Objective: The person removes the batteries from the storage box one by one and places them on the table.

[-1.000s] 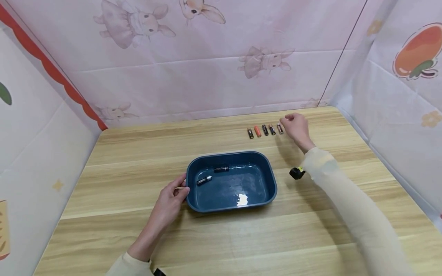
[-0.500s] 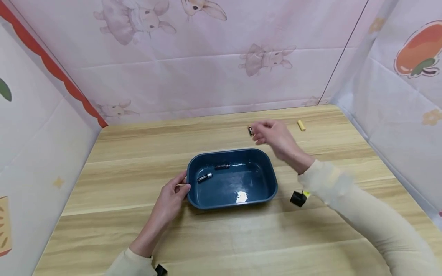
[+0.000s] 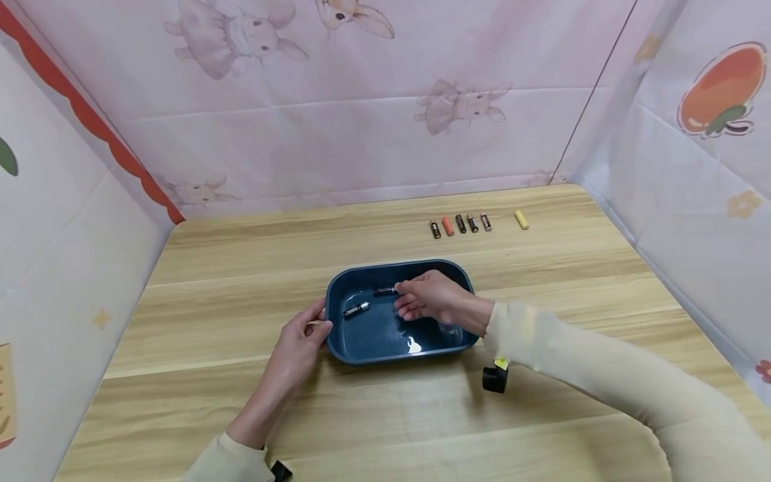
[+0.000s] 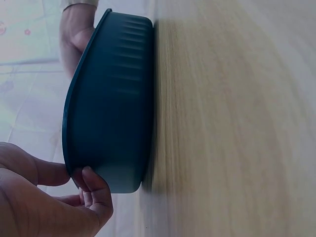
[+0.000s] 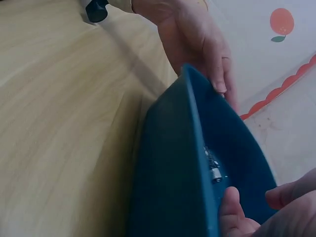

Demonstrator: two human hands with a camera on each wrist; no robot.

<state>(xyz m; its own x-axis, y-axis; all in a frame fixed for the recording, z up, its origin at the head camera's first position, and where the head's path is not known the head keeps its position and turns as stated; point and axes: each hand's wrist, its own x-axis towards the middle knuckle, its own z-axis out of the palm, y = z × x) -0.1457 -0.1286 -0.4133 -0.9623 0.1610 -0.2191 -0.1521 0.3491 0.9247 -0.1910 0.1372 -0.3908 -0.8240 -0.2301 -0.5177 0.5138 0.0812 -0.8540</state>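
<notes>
My left hand (image 3: pixel 301 345) holds the left rim of a dark blue rectangular box (image 3: pixel 385 345), thumb and fingers on either side of the edge. In the left wrist view its fingers (image 4: pixel 96 190) curl at the rim. My right hand (image 3: pixel 434 296) reaches inside the box, fingertips right at one end of a dark battery (image 3: pixel 383 292) near the back wall. A gap shows between its fingers in the right wrist view. Another battery (image 3: pixel 357 309), black with a silver end, lies on the box floor at the left.
Behind the box stands a row of batteries: a black one (image 3: pixel 436 229), an orange one (image 3: pixel 448 226) and several dark ones to their right. A yellow battery (image 3: pixel 521 219) lies apart, further right. Printed cloth walls (image 3: pixel 337 147) enclose the wooden table (image 3: pixel 199 321).
My right hand has left the yellow battery beside the row, passed over the row and come down into the box. My left hand stays on the rim.
</notes>
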